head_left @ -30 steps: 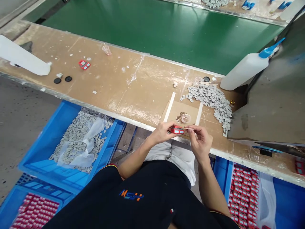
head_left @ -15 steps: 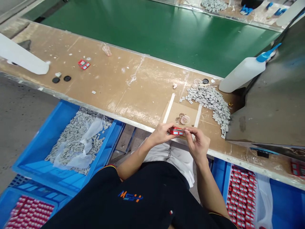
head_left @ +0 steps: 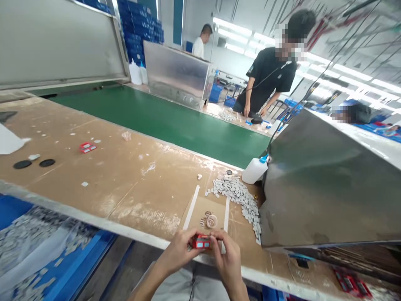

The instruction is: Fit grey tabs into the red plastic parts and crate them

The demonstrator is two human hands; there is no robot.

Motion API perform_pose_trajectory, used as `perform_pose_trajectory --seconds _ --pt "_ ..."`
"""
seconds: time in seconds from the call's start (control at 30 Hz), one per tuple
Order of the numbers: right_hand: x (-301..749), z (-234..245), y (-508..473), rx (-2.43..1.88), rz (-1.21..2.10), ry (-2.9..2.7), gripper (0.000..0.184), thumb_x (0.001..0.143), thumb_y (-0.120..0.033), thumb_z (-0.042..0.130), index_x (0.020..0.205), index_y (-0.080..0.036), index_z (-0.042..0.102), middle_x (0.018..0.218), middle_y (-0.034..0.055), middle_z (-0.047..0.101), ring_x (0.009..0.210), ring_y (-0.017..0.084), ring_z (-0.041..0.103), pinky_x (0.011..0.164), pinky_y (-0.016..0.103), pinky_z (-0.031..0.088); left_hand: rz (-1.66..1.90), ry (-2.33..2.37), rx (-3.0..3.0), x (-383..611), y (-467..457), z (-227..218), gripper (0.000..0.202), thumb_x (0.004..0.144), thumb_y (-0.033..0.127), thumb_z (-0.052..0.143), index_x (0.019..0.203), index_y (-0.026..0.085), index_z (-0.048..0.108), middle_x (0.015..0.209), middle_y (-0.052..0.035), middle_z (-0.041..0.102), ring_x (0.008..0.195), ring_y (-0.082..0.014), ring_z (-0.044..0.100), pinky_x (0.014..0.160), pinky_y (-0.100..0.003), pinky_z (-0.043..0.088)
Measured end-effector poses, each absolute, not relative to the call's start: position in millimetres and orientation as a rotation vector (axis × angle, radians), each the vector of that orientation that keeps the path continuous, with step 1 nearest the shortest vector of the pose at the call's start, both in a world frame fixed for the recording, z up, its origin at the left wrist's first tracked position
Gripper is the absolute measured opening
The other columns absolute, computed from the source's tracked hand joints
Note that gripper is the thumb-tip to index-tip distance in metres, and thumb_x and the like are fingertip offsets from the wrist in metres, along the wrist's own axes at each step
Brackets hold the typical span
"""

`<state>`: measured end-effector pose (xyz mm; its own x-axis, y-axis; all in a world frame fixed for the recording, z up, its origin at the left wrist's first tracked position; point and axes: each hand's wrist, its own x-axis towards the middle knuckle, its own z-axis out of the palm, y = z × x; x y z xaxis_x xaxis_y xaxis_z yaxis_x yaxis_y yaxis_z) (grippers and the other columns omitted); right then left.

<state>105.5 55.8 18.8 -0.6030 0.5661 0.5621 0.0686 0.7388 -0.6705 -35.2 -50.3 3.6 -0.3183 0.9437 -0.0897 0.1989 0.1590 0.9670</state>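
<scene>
My left hand (head_left: 179, 250) and my right hand (head_left: 228, 256) both pinch a small red part (head_left: 201, 241) with pale inserts, held at the near edge of the brown workbench (head_left: 131, 188). Fingers of both hands are curled round its ends. Just beyond them a small ring (head_left: 212, 220) lies on a cardboard patch framed by two white strips (head_left: 191, 206). A pile of small grey pieces (head_left: 239, 195) spreads to the right of that patch.
A white squeeze bottle (head_left: 255, 169) stands by a large grey metal housing (head_left: 322, 184) on the right. A green conveyor belt (head_left: 163, 119) runs behind the bench. Another red part (head_left: 87, 147) and two black discs (head_left: 34, 163) lie at left. A person in black (head_left: 269, 79) works across the belt.
The view has tilted up from the lap and blue bins to the room across the belt. Both hands keep hold of the red part at the bench edge.
</scene>
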Motion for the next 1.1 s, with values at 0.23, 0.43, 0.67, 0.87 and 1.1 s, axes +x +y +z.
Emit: perform_pose_trajectory --seconds 0.23,0.43,0.67,0.87,1.1 --pt "107 5 60 -0.504 0.870 -2.090 0.015 0.097 -0.027 0.058 0.090 -0.023 0.070 0.079 0.0038 0.077 0.069 0.018 0.075 0.066 0.024 0.060 1.235 1.620 1.062 -34 -51 11 0.016 0.081 0.030 0.066 0.092 0.020 0.070 0.087 -0.0003 0.071 0.077 -0.0155 0.061 0.073 -0.022 0.047" --pt "115 7 59 -0.652 1.100 -1.980 0.019 0.095 -0.036 0.063 0.088 -0.022 0.073 0.080 0.0050 0.076 0.072 0.019 0.074 0.066 0.024 0.060 1.206 1.616 1.047 -36 -52 9 0.019 0.079 0.032 0.065 0.093 0.020 0.069 0.087 -0.0005 0.070 0.079 -0.0163 0.061 0.075 -0.023 0.047" --pt "110 7 78 -0.831 1.133 -1.655 0.029 0.089 -0.049 0.068 0.083 -0.021 0.074 0.085 0.0074 0.075 0.069 0.019 0.071 0.063 0.028 0.059 1.172 1.627 1.022 -38 -53 0 0.023 0.074 0.025 0.063 0.096 0.018 0.068 0.090 -0.0021 0.070 0.084 -0.0171 0.061 0.078 -0.024 0.048" --pt "94 -9 83 -0.732 1.044 -1.824 0.027 0.092 -0.045 0.065 0.081 -0.022 0.075 0.085 0.0069 0.074 0.081 0.022 0.071 0.072 0.032 0.059 1.248 1.571 0.961 -38 -54 5 0.024 0.071 0.025 0.067 0.094 0.017 0.069 0.086 -0.0009 0.067 0.077 -0.0154 0.059 0.073 -0.023 0.047" --pt "91 -10 83 -0.693 0.955 -1.908 0.027 0.093 -0.043 0.063 0.080 -0.022 0.074 0.084 0.0068 0.072 0.081 0.021 0.070 0.070 0.030 0.057 1.262 1.597 0.939 -37 -52 0 0.023 0.069 0.024 0.072 0.091 0.017 0.070 0.084 -0.0009 0.067 0.077 -0.0158 0.060 0.074 -0.024 0.049"
